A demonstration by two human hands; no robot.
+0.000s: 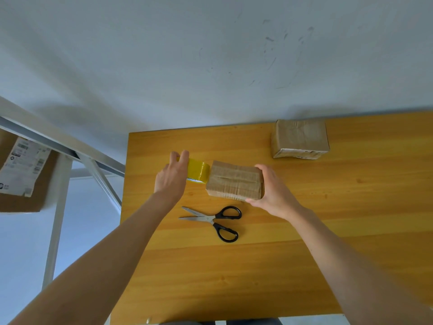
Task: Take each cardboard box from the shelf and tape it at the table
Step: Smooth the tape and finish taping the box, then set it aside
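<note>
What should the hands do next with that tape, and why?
Probably draw the yellow tape roll across the small cardboard box: the left hand grips the roll at the box's left end, the right hand steadies its other end, and the scissors lie untouched nearby.

Near box (235,181) sits mid-counter (281,266), and the tape roll (199,171) is touching its left end. Left grip (172,178) is on the roll's left side, right grip (273,193) round the near box's right end. Scissors (214,221) lie just in front, on the person's side, apart from it. Far box (300,138) sits behind and to the right, at the counter's back edge. Left of the counter stands the shelf (58,160), with a shelf box (21,174) on it.
</note>
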